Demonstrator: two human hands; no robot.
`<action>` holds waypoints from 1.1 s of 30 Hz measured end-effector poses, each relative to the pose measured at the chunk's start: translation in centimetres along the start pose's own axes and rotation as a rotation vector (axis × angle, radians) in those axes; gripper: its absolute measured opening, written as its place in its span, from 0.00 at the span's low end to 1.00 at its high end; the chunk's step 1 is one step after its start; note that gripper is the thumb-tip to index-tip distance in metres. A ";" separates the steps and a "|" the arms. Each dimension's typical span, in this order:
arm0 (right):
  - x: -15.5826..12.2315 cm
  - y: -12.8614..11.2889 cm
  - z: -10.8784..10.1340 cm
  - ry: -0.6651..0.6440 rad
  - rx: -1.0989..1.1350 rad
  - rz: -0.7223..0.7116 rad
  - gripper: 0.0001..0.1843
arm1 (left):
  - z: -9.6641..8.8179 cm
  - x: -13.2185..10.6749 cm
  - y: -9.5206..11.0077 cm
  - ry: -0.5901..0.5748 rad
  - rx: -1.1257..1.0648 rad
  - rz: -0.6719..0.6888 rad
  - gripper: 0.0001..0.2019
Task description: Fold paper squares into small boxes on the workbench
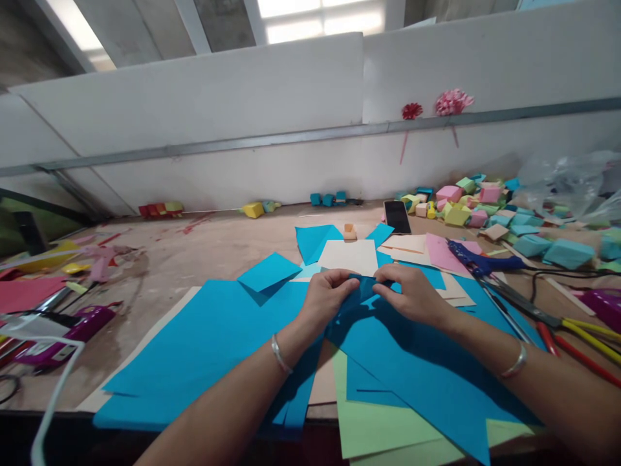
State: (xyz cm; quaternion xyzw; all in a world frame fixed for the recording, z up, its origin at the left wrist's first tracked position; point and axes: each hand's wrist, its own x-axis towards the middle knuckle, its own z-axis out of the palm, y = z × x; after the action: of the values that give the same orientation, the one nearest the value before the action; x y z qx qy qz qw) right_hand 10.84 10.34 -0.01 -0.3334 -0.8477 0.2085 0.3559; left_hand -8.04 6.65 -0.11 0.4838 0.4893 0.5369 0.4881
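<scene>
Between my two hands is a small folded piece of blue paper (366, 289), partly covered by my fingers. My left hand (331, 292) pinches its left side between thumb and fingers. The right side is pinched by my right hand (406, 290). Beneath both hands spread large blue paper sheets (213, 343), with green sheets (383, 424) showing under them. A cream paper rectangle (348, 255) lies just beyond my fingertips, and a small cream folded box (349, 231) stands behind it. A loose blue square (270, 275) rests left of my left hand.
On the right lie scissors (548, 316), a blue glue gun (480, 260) and a phone (396, 217). Many coloured paper boxes (490, 204) are heaped behind them, beside a clear plastic bag (567, 184). Purple devices and cables (72, 336) sit at the left. A white partition (218, 110) closes the back.
</scene>
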 end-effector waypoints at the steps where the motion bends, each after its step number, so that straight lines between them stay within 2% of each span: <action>1: 0.0 0.0 0.0 0.003 0.004 0.002 0.08 | 0.0 0.0 0.0 0.003 0.007 0.004 0.05; 13: 0.0 0.0 -0.1 -0.008 0.006 0.005 0.07 | 0.2 -0.1 0.6 0.037 0.053 0.029 0.02; 16: -0.1 0.0 0.1 0.008 0.022 0.070 0.03 | 0.1 -0.1 0.6 0.046 0.069 0.041 0.04; 20: -0.1 0.0 0.1 0.026 0.074 0.140 0.20 | -0.1 -0.2 0.4 0.062 0.068 0.034 0.06; 25: 0.1 -0.1 -0.1 -0.054 0.040 0.108 0.09 | 0.0 -0.3 0.6 0.037 0.082 0.024 0.07; 33: 0.3 0.0 -0.2 -0.046 0.071 0.141 0.09 | 0.2 -0.2 0.9 0.058 0.024 0.018 0.07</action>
State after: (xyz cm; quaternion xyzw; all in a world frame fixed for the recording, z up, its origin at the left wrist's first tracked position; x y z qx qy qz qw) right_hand 10.83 10.58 0.20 -0.3745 -0.8224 0.2703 0.3323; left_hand -7.92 6.43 0.79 0.4780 0.5054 0.5492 0.4631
